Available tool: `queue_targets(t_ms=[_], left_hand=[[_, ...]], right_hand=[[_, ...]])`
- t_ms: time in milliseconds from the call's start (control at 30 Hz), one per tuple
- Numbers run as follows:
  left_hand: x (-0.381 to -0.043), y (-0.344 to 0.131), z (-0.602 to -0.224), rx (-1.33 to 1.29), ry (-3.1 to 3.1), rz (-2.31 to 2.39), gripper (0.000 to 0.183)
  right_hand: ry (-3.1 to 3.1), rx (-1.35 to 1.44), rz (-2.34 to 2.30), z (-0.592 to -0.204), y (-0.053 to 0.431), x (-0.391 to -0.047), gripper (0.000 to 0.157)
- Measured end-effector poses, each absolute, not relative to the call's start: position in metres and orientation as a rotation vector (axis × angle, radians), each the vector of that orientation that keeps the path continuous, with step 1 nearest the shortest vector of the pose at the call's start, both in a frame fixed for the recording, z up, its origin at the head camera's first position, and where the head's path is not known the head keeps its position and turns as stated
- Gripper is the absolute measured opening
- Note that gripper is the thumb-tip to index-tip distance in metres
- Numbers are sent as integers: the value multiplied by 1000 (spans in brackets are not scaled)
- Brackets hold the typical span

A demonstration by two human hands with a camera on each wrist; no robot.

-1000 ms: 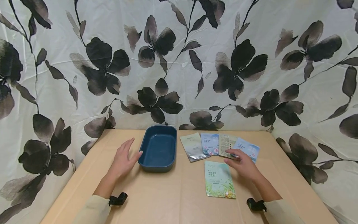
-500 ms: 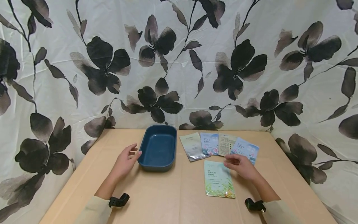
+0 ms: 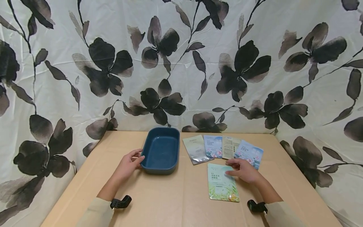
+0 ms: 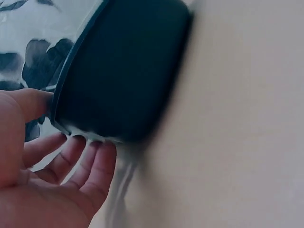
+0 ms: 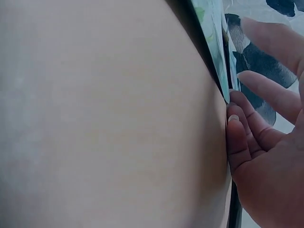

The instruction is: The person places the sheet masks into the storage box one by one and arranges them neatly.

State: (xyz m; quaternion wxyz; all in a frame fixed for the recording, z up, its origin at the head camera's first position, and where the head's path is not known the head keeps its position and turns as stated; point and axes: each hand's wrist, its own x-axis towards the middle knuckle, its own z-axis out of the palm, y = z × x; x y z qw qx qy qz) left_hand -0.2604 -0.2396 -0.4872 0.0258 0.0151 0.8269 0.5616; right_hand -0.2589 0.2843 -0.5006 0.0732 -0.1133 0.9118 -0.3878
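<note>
At the left side of a dark blue rectangular dish (image 3: 160, 151), my left hand (image 3: 128, 165) has its thumb at the rim and its fingertips against the outer wall. The left wrist view shows this hand (image 4: 61, 166) close up, right at one end of the dish (image 4: 123, 71). My right hand (image 3: 243, 170) is over the upper right corner of a green printed flat packet (image 3: 222, 186), thumb overlapping its face. In the right wrist view, the thumb and forefinger of that hand (image 5: 266, 142) are spread apart, with lower fingertips beside the packet's corner (image 5: 216, 52).
Behind the green packet, a silver packet (image 3: 196, 151), a blue packet (image 3: 213, 145), a cream packet (image 3: 227, 148) and another blue packet (image 3: 250, 153) lie in a row. The wooden table (image 3: 181, 205) ends at a floral curtain (image 3: 204, 78).
My left hand has lowered its fingers and come up against the dish. My right hand has drawn back from the row of packets to the corner of the green packet.
</note>
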Motion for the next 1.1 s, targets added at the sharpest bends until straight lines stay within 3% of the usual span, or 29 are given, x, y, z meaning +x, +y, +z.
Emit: queue_targets(t_ms=[333, 1100], left_hand=[[-266, -246, -491, -15, 2318, 1963, 56], [-275, -253, -488, -18, 2062, 2079, 58]], right_hand=[[2758, -408, -1062, -497, 282, -259, 49], [2731, -249, -1013, -496, 278, -266, 47]])
